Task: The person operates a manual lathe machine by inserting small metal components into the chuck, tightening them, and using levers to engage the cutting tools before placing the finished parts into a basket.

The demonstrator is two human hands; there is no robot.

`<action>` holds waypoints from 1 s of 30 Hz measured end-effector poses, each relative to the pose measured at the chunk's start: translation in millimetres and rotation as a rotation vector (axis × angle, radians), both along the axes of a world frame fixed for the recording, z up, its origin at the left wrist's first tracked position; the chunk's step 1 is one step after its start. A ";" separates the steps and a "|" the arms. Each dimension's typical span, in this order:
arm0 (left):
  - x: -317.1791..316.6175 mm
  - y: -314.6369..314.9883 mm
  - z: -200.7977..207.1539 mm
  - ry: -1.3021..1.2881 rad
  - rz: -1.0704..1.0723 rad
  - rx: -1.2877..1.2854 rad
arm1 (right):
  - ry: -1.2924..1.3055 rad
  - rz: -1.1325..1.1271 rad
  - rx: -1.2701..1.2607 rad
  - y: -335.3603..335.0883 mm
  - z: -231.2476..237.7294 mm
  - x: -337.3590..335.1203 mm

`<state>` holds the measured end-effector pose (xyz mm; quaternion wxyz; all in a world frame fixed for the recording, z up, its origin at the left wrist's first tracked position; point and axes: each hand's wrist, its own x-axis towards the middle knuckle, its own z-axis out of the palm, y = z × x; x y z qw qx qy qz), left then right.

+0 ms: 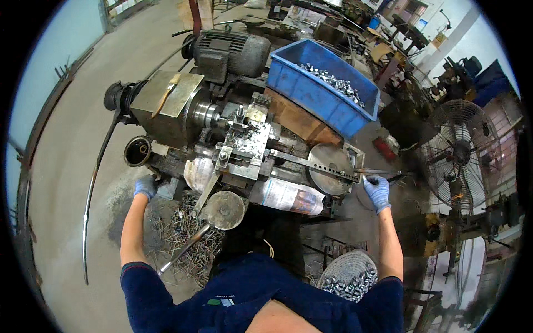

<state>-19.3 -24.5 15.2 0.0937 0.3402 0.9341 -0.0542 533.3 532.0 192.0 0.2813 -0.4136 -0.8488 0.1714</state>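
A small metal lathe point(244, 141) stands in front of me, with a cross slide point(250, 139) covered in metal chips. My left hand point(145, 187), in a blue-grey glove, is closed at the lathe's left front, beside a round dark cup point(137, 151); what it grips is hidden. My right hand point(377, 193), gloved alike, is closed around the end of a lever at the right. Close by, a flat bar with a row of holes point(319, 165) runs from the slide across a round metal disc point(331, 166). Another round disc with a rod handle point(224, 210) sticks out toward me.
A blue crate point(325, 83) of small metal parts sits behind the lathe, right of the motor point(230, 53). A brush point(166, 94) lies on the headstock cover. Metal shavings point(191, 238) cover the floor below. A basket of parts point(350, 261) and a fan point(461, 147) are at right.
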 end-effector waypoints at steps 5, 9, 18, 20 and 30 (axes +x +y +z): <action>55.2 -30.8 67.5 -0.290 0.202 0.115 | -0.620 -0.052 0.120 54.4 -11.3 11.3; 116.3 -40.5 130.9 -0.337 0.040 0.243 | -0.927 -0.115 0.049 98.9 -37.4 20.1; 240.1 3.8 202.0 -0.586 -0.112 0.168 | -0.882 -0.365 0.096 106.6 -52.7 93.5; 251.9 10.5 178.2 -0.522 -0.119 -0.023 | -0.835 -0.388 0.076 89.9 -61.7 117.0; 238.4 -15.4 103.2 -0.499 -0.041 0.241 | -0.667 -0.554 -0.056 -66.2 -82.4 155.6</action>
